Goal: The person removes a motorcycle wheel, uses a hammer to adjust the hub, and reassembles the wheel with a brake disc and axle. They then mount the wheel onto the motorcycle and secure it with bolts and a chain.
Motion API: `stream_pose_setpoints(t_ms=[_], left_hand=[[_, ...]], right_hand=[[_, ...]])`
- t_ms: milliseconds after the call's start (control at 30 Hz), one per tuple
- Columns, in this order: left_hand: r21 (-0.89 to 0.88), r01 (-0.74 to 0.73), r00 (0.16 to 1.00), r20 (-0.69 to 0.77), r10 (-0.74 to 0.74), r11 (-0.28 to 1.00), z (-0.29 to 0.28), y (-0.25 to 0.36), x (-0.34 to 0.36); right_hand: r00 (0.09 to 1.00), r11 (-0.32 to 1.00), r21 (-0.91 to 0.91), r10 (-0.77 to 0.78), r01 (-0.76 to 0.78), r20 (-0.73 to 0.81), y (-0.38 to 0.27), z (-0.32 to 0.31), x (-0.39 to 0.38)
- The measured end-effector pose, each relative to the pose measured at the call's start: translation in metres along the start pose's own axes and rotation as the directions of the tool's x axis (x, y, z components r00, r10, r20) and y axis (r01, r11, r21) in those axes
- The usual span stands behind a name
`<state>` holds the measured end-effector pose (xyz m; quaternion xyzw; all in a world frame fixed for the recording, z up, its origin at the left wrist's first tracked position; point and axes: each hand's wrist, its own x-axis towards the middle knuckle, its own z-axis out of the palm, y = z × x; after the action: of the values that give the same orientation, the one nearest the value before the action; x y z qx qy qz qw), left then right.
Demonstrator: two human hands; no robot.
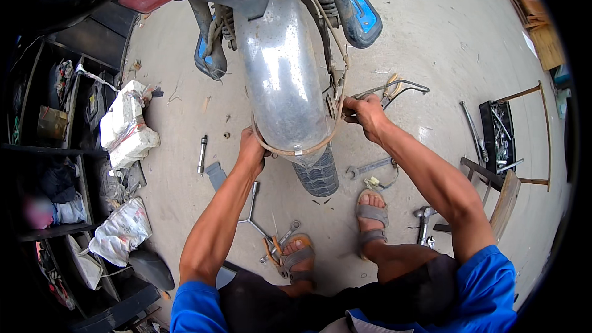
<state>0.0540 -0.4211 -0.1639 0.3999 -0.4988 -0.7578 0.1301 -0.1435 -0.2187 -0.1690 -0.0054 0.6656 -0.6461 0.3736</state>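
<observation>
**Both hands on the rear mudguard — slip and trip risks**

Head view: a motorcycle's silver rear mudguard (pixel 280 71) fills the upper middle, with the rear tyre (pixel 316 176) showing below its lower end. The left hand (pixel 251 151) is closed on the left side of the mudguard's lower edge, right where a tan cable or hose (pixel 320 142) loops under it. The right hand (pixel 365 114) is closed narrow on the right side of the mudguard, at a small bracket and the cable; what exactly the fingers pinch I cannot tell. Just right of the mudguard, past the right hand, lie pliers-like tools (pixel 394 89) on the floor (pixel 431 31).

Risks, judged from this:
- The mudguard's lower edge is thin metal; if the left hand slips along it, a cut is likely.
- The cable is bent tight under the mudguard; a hard pull from either side could kink it or snap it off the bracket.
- Feet in open sandals stand below the mudguard among loose tools: a spanner (pixel 369 166) just right of the tyre, a cross wrench (pixel 253 209) below-left, a hammer (pixel 424 219) below-right. A step back could land on one.
- A socket extension (pixel 202 153) left of the mudguard can roll underfoot.
</observation>
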Motion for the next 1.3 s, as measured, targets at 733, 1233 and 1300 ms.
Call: stream_pose_setpoints(t_ms=[733,1233,1300], left_hand=[[-0.043,-0.126,0.991,0.040,0.128,0.991,0.016,0.059,0.020],[-0.118,-0.102,0.994,-0.046,0.097,0.988,0.023,0.064,0.025],[-0.118,-0.096,0.995,-0.045,0.091,0.988,0.024,0.064,0.024]], right_hand=[[0.991,0.967,-0.218,-0.120,0.130,0.062,-0.065,0.005,0.019],[0.955,0.800,-0.536,-0.153,0.270,0.254,-0.084,-0.010,0.049],[0.950,0.806,-0.515,-0.182,0.292,0.252,-0.079,-0.014,0.058]])
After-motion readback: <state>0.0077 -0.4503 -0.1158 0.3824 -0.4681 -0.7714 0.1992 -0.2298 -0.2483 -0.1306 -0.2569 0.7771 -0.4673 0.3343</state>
